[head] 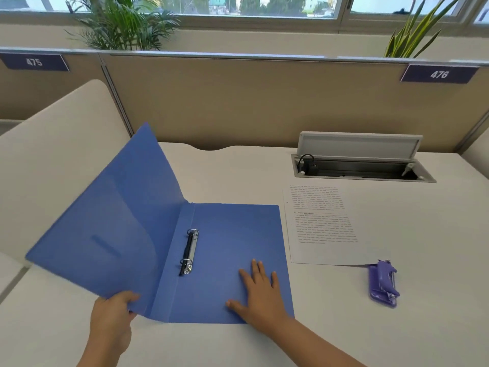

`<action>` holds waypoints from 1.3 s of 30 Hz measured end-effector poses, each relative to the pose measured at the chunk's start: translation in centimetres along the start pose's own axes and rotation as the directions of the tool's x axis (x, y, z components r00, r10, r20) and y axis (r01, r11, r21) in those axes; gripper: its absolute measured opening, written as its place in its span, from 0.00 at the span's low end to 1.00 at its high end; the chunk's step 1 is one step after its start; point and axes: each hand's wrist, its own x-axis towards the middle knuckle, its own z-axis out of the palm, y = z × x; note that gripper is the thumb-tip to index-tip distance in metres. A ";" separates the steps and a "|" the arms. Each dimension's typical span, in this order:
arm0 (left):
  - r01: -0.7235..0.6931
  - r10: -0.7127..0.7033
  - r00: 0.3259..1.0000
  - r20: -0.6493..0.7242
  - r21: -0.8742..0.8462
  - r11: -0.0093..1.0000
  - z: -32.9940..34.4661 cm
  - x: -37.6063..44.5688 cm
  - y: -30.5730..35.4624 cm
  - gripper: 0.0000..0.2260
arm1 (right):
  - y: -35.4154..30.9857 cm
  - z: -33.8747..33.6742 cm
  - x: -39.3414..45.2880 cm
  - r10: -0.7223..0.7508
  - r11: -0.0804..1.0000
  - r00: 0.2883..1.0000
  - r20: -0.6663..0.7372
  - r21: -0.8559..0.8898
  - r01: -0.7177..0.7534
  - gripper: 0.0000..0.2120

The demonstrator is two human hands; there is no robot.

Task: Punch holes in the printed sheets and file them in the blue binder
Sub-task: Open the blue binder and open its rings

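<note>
Binder (232,234) open, spine running away from viewer, cover raised leftward

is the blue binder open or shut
Open: the blue plastic binder lies flat under the right hand, the left hand lifts its front cover, metal rings exposed.

I see one blue binder (225,250), one purple hole punch (383,283), my two hands, two plants, and two numbered desk signs.

The left hand (113,317) pinches the binder's (232,234) raised cover edge; the right hand (260,294) lies flat, fingers spread, on its back cover.
</note>
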 end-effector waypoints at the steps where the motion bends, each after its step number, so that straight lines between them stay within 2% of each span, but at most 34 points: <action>1: 0.024 -0.024 1.000 0.001 -0.037 0.999 -0.5 -0.2 0.1 0.18 | -0.1 0.3 -0.3 0.005 1.000 1.000 0.000 -0.014 -0.005 0.56; 4: 0.089 -0.084 0.996 0.041 -0.152 0.984 -2.4 0.2 0.3 0.16 | -0.7 0.7 -1.1 0.023 0.999 1.000 0.016 -0.033 -0.023 0.50; 7: 0.220 -0.201 0.975 0.097 -0.273 0.937 -4.3 1.4 -0.4 0.04 | -1.1 0.2 -1.2 0.051 0.998 0.998 0.031 -0.046 -0.050 0.43; 8: 0.227 -0.214 0.974 0.074 -0.282 0.932 -4.9 1.8 -0.8 0.05 | -1.2 0.1 -1.3 0.057 0.997 0.998 0.030 -0.047 -0.055 0.42; 9: 0.211 -0.213 0.977 0.025 -0.283 0.936 -5.2 2.2 -1.3 0.07 | -1.3 -0.1 -1.2 0.062 0.997 0.998 0.031 -0.048 -0.060 0.42; 12: 0.041 -0.100 0.953 -0.285 -0.206 0.978 -5.7 3.1 -2.3 0.07 | -1.7 -0.3 -1.2 0.076 0.997 0.997 0.030 -0.033 -0.075 0.41; 14: -0.045 0.054 0.879 -0.474 0.031 0.999 -6.5 4.2 -2.6 0.27 | -1.9 -0.4 -1.2 0.083 0.996 0.996 0.023 -0.027 -0.082 0.41; 15: -0.046 0.129 0.861 -0.492 0.177 0.983 -7.4 5.0 -3.1 0.38 | -2.0 -0.5 -1.3 0.089 0.996 0.996 0.023 -0.027 -0.088 0.41; 17: 0.059 0.181 0.882 -0.436 0.482 0.874 -9.3 7.7 -4.6 0.49 | -2.1 -0.5 -1.2 0.102 0.994 0.994 0.024 -0.029 -0.101 0.41; 19: 0.149 0.235 0.874 -0.426 0.695 0.704 -10.3 10.1 -5.8 0.53 | -2.2 -0.7 -1.1 0.116 0.993 0.993 0.032 -0.040 -0.114 0.41; 21: 0.068 0.353 0.882 -0.313 0.825 0.562 -9.1 9.3 -4.4 0.47 | -2.3 -0.9 -1.0 0.130 0.991 0.991 0.040 -0.039 -0.128 0.41; 23: -0.173 0.473 0.881 -0.027 0.911 0.374 -7.3 7.8 -3.3 0.29 | -2.7 -1.1 -0.8 0.151 0.988 0.987 0.048 -0.043 -0.149 0.42; 24: -0.264 0.454 0.886 0.100 0.912 0.314 -6.2 7.6 -3.2 0.21 | -2.9 -1.3 -0.7 0.164 0.986 0.985 0.051 -0.049 -0.162 0.42; 25: -0.315 0.402 0.894 0.198 0.916 0.250 -5.3 7.5 -3.4 0.17 | -3.2 -1.4 -0.6 0.179 0.983 0.982 0.058 -0.057 -0.176 0.42; 27: -0.396 0.327 0.883 0.338 0.909 0.131 -4.0 7.7 -3.9 0.17 | -4.0 -1.5 -0.3 0.209 0.977 0.975 0.070 -0.068 -0.204 0.43; 30: -0.448 0.316 0.857 0.406 0.891 0.072 -2.5 7.5 -4.0 0.16 | -4.9 -1.6 0.3 0.227 0.971 0.970 0.089 -0.099 -0.219 0.43; 33: -0.524 0.276 0.813 0.512 0.851 -0.036 -0.5 6.8 -3.5 0.12 | -5.8 -1.4 1.3 0.086 0.987 0.987 0.139 -0.144 -0.066 0.36; 36: -0.558 0.184 0.799 0.572 0.820 -0.124 2.3 6.0 -2.5 0.09 | -7.2 -1.3 2.5 -0.101 0.993 0.973 0.207 -0.044 0.113 0.32; 39: -0.579 0.143 0.794 0.591 0.807 -0.115 4.2 6.2 -1.6 0.09 | -8.7 -1.0 4.0 -0.133 0.984 0.979 0.155 0.137 0.112 0.33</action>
